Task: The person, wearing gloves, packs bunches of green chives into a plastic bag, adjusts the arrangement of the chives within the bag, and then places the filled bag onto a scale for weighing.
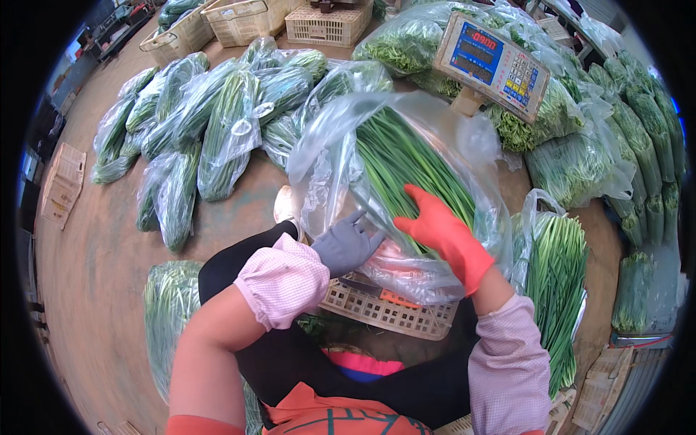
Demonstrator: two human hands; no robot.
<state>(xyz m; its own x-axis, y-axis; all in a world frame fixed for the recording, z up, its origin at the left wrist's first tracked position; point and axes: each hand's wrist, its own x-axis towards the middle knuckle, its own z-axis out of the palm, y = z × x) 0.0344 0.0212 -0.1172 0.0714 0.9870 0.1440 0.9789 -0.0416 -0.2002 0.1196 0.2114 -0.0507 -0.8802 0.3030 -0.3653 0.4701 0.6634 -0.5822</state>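
A large clear plastic bag (322,145) lies in front of me with a bundle of long, chive-like green leaves (417,156) in it. My left hand (348,245), in a grey glove, is at the bag's near left side, its fingers stretched out and apart by the film. Over the near end of the leaves is my right hand (446,235), in an orange-red rubber glove, its fingers spread and touching the bundle or the film around it. Under the bag is a cream plastic crate (391,312) with a perforated side.
A digital scale display (493,65) stands at the far right of the bag. Several bagged bundles of greens (228,130) lie on the floor (94,290) at the left. Another leaf bundle (554,290) is by my right arm. Crates (243,22) stand at the back.
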